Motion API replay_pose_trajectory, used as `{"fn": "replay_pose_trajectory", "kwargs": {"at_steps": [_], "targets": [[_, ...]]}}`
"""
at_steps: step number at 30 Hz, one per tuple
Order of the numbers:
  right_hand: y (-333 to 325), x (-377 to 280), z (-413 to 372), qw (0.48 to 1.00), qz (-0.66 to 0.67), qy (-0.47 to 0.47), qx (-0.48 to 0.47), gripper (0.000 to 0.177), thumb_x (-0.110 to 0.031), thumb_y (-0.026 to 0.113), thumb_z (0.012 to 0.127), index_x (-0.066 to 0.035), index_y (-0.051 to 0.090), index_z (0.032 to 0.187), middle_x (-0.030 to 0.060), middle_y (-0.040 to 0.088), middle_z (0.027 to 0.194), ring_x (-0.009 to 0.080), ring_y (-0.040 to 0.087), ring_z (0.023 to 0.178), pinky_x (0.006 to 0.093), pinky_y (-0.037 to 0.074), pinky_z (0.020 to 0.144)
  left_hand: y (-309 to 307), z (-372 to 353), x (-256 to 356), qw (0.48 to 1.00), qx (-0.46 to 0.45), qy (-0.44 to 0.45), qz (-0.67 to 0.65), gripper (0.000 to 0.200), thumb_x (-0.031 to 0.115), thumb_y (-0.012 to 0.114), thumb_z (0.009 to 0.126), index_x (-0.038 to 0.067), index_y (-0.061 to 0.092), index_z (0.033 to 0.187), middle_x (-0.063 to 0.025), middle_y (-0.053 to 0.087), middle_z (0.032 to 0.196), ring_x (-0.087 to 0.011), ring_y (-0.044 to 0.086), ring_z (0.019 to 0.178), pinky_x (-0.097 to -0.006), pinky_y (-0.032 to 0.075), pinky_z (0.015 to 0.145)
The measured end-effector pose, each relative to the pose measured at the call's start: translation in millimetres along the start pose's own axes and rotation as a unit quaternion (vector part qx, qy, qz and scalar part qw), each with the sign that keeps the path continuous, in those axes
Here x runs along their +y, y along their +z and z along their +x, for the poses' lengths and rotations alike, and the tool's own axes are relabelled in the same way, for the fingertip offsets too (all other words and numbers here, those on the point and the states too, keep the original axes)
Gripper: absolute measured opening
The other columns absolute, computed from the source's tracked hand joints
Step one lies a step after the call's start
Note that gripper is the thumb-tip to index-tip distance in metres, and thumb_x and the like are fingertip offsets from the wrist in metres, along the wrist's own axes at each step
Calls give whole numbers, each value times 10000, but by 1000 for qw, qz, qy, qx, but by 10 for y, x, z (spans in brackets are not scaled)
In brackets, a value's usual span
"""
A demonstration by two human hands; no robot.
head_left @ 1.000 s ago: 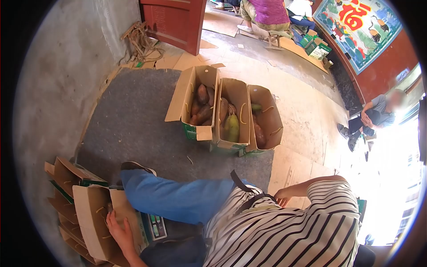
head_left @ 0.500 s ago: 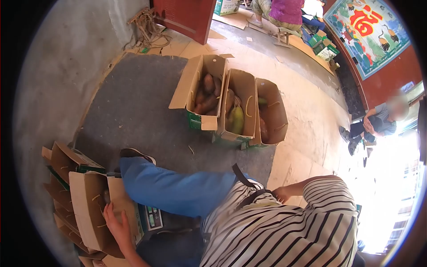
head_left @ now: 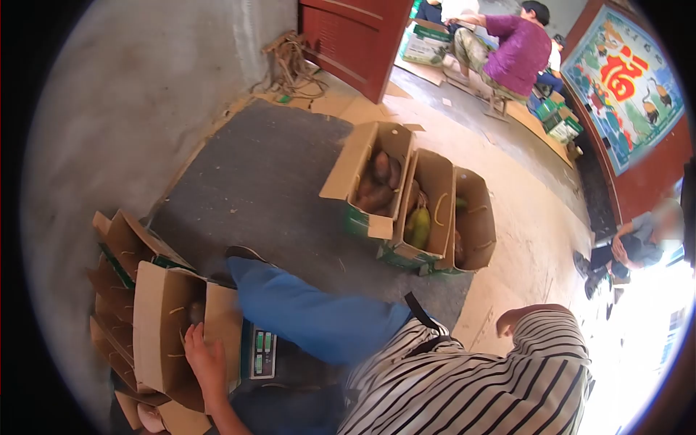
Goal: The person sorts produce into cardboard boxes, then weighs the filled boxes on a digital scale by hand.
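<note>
My left hand (head_left: 206, 357) reaches over an upright cardboard box (head_left: 150, 330) at the lower left. Its fingers are stretched out and somewhat apart, overlapping the box's opening. Just beyond the fingertips, inside the box, shows a brownish rounded thing (head_left: 196, 312). Right of this box, a digital scale (head_left: 263, 353) shows its green displays beside my blue trouser leg (head_left: 304, 308). My right hand (head_left: 505, 324) is off to the right, near the striped sleeve, its fingers mostly hidden.
Three open boxes (head_left: 366, 226) of reddish-brown and green produce (head_left: 418, 228) stand on the dark mat. More boxes (head_left: 112, 290) crowd the left wall. Rope (head_left: 290, 61) lies by the red door (head_left: 348, 43). People sit at the back (head_left: 516, 54) and right (head_left: 638, 243).
The view has shifted, so the room sits lower and further right. My right hand has moved away from my waist. My left hand stays at the box.
</note>
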State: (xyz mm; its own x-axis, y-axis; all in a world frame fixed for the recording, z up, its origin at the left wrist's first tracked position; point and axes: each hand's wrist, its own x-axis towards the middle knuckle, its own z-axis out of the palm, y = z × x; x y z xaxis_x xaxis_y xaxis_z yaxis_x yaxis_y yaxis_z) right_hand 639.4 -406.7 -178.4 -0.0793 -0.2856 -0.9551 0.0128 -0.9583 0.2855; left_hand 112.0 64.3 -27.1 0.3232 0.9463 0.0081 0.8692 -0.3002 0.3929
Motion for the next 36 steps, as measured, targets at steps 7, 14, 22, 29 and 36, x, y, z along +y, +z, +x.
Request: {"fn": "replay_pose_trajectory", "kwargs": {"at_steps": [7,14,22,29,36], "targets": [[325,-1649,-1242,734,-640,-103,202,315,-289,546,821,-39,706,715,93,707,771,237,671,800,421,522,689,-61,-146,83,998,16,18,64,522,114,647,810,10,475,1293,-232,445,1331,-384,425,1237,-466,323,1039],[1048,-2899,-2942,698,-3,-700,-149,238,-65,539,861,-92,544,1098,89,593,1149,198,636,961,312,534,730,-194,-315,210,997,31,27,71,487,11,553,808,-19,462,1285,-256,457,1300,-423,435,1216,-443,349,1029],[999,-4099,-3661,320,401,-623,-591,348,-33,458,798,29,562,1124,223,536,1225,264,614,952,296,557,713,-199,-260,26,966,186,-53,-174,627,-130,348,768,25,400,1374,-196,413,1385,-326,397,1312,-451,328,1065],[1153,-4709,-4023,323,372,-638,-591,358,-7,480,760,33,514,1114,237,540,1163,208,585,736,243,475,554,-185,-223,-434,747,314,-170,-560,624,-91,390,819,49,342,1425,-144,332,1469,-333,393,1320,-437,389,1028],[2662,-4617,-3580,427,-402,-805,92,205,-90,493,876,-57,603,1046,92,619,1059,221,612,855,347,503,676,-399,-354,-267,914,383,-112,-79,401,77,585,885,31,512,1276,-186,499,1304,-321,486,1214,-383,406,983]]}}
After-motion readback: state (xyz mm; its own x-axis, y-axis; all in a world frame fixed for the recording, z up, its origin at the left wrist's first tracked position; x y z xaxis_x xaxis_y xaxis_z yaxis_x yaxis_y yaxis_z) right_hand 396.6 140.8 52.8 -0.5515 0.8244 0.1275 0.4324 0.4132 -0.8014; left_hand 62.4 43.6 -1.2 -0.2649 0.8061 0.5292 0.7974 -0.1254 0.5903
